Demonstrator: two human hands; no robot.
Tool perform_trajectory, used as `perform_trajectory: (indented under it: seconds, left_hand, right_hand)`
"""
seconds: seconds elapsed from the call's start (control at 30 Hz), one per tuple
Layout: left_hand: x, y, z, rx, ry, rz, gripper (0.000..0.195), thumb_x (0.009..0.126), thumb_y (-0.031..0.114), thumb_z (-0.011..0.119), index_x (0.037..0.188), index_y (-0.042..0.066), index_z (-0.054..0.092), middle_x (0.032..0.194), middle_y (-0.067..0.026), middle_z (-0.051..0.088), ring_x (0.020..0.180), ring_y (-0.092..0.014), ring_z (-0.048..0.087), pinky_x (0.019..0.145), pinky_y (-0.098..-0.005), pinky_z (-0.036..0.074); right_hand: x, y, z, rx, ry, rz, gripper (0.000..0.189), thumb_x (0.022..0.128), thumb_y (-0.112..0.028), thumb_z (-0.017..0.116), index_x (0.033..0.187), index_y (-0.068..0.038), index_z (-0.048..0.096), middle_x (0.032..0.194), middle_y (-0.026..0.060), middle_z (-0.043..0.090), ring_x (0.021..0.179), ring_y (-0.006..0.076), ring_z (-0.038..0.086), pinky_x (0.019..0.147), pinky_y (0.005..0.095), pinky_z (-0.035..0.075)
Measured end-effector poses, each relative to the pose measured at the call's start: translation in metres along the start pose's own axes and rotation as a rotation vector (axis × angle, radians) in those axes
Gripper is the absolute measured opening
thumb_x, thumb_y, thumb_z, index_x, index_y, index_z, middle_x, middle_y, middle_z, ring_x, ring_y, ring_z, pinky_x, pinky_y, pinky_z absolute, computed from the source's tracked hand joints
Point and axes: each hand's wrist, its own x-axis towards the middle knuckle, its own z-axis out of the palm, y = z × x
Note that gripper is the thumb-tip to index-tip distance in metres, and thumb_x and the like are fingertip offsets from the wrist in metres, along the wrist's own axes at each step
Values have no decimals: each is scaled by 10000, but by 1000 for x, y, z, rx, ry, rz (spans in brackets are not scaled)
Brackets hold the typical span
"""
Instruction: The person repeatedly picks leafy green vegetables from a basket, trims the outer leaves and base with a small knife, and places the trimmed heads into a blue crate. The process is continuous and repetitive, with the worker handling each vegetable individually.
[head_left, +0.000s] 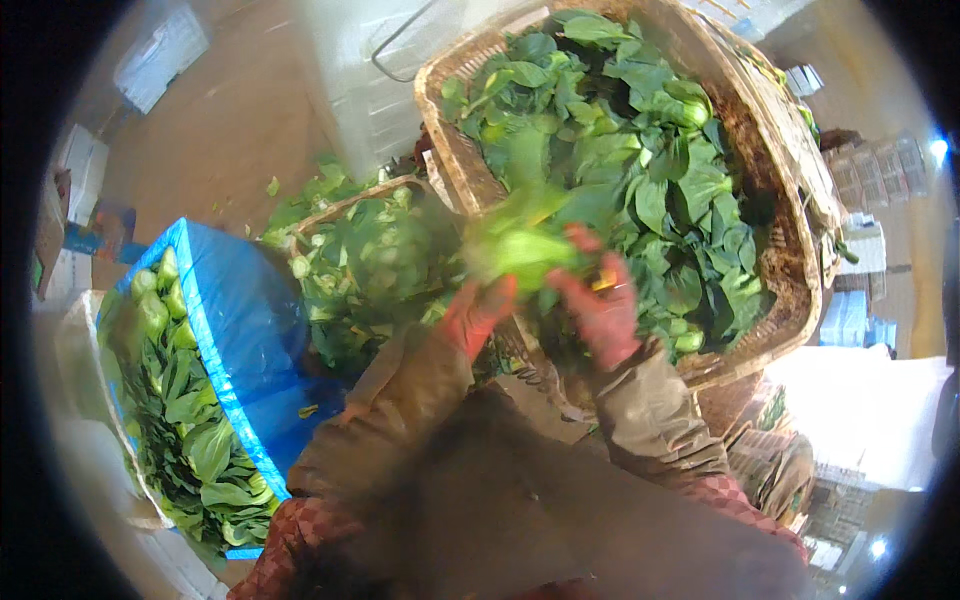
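A pale green head of bok choy, blurred by motion, is held up between my two hands, over the near left rim of a large crate. My left hand, reddish and perhaps gloved, grips it from below on the left. On its right side are the fingers of my right hand. Something small and yellow shows at that hand; blur hides what it is. The large plastic crate, stained brown, holds many loose leafy bok choy.
Left of my hands, a pile of trimmings and leaves fills a smaller container. Farther left stands a crate lined with a blue plastic sheet, packed with bok choy. White boxes lie on the brown floor.
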Motion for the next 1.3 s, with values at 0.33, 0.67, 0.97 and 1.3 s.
perform_trajectory:
  seconds: [0.33, 0.67, 0.97, 1.3]
  left_hand:
    - [-77, 65, -18, 759, 22, 232, 513, 788, 151, 769, 1235, 5, 566, 1069, -133, 702, 995, -263, 680, 882, -367, 533]
    - [-141, 97, -14, 573, 187, 225, 628, 751, 188, 828, 1266, -3, 523, 1108, -145, 686, 1032, -256, 665, 887, -370, 522]
    - [-130, 79, -28, 240, 267, 187, 559, 937, 269, 656, 1378, -33, 492, 1233, -140, 610, 1103, -213, 595, 969, -354, 477]
    - [-142, 135, -44, 1295, 387, 484, 778, 780, 133, 801, 1441, -30, 423, 1375, -243, 548, 1278, -349, 541, 1085, -412, 418]
  right_hand:
    - [-24, -116, 45, 457, -517, 234, 442, 920, -80, 639, 1355, -33, 574, 1095, 30, 701, 873, 117, 643, 767, 266, 517]
    - [-43, -123, 57, -730, -441, -601, 203, 734, -189, 761, 906, -113, 687, 768, 131, 684, 685, 346, 667, 582, 435, 528]
    - [-29, -72, 66, 571, -610, 397, 726, 814, -24, 788, 1454, -29, 443, 1295, 81, 608, 1143, 173, 589, 950, 324, 492]
    - [-32, -119, 60, 656, -508, 140, 1020, 686, -151, 912, 1515, 18, 343, 1385, 169, 560, 1274, 238, 549, 1066, 362, 441]
